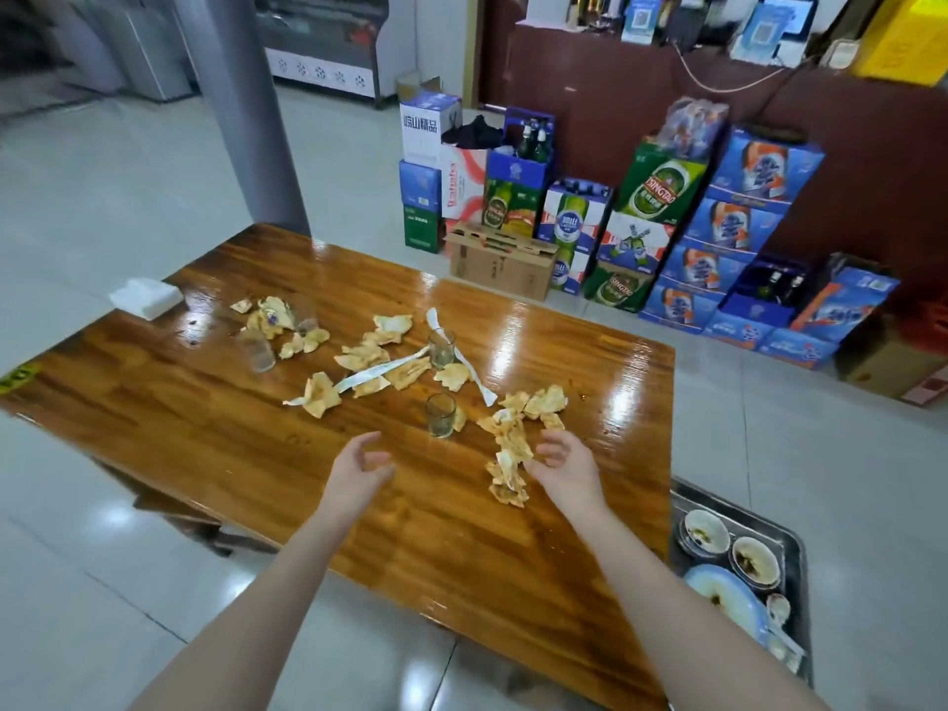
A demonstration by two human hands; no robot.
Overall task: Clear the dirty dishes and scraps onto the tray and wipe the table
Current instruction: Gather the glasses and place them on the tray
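Note:
Crumpled, stained napkins (369, 359) lie scattered across the middle of the glossy wooden table (205, 428), with several small glasses among them, one (441, 415) nearest me and one (441, 348) behind it. My right hand (561, 461) hovers with curled fingers beside a pile of dirty napkins (508, 469), touching or nearly touching it. Over bare wood to the left, my left hand (361, 467) is open and holds nothing. A metal tray (792, 551) at the lower right, past the table's end, carries dirty bowls (705, 533) and a plate (728, 597).
A stack of white napkins (146, 298) rests on the table's far left corner. Beer crates and cartons (667, 238) are piled against the wall beyond the table. A grey pillar (246, 110) stands behind the far edge. Tiled floor surrounds the table.

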